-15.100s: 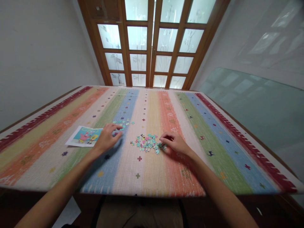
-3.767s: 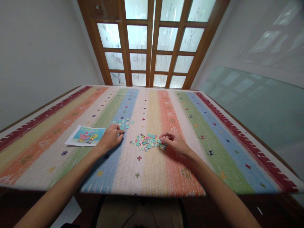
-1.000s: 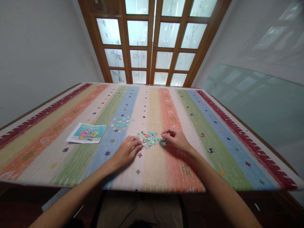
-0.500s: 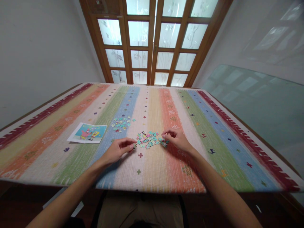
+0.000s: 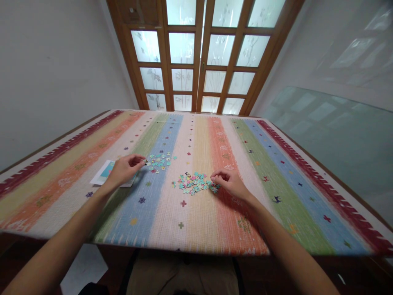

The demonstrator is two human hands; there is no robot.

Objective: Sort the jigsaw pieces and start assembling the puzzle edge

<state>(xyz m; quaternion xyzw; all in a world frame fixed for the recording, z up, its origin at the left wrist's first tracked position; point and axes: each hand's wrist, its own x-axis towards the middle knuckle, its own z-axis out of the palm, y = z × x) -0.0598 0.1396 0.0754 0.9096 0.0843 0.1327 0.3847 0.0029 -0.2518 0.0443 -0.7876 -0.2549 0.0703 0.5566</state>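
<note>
- Small dark-and-light cardboard puzzle piece [image 5: 145, 162]: at the left hand's fingertips, at the near-left edge of the smaller group; too small to tell its long axis.
- Left hand [image 5: 125, 169]: thumb and forefinger brought together, seemingly pinching that 1 piece; palm down, wrist over the picture sheet, forearm reaching forward from the lower left.
- Smaller loose group of turquoise and pale-yellow interlocking puzzle pieces [image 5: 161, 161]: lies just right of the left fingertips, on the blue stripe; the left hand is the nearer of the 2.
- Larger heap of turquoise, pink and yellow puzzle pieces [image 5: 193, 182]: between the 2 hands, nearer the person, its long axis running left to right.
- Right hand [image 5: 229, 182]: well apart from the left, at the heap's right end; fingers curled toward the thumb; cannot tell whether a piece sits between them.
- White-bordered printed picture sheet [image 5: 101, 176]: left of both groups, partly hidden by the left hand.
- Multicoloured striped woven tablecloth [image 5: 167, 225]: under all the above.
</note>
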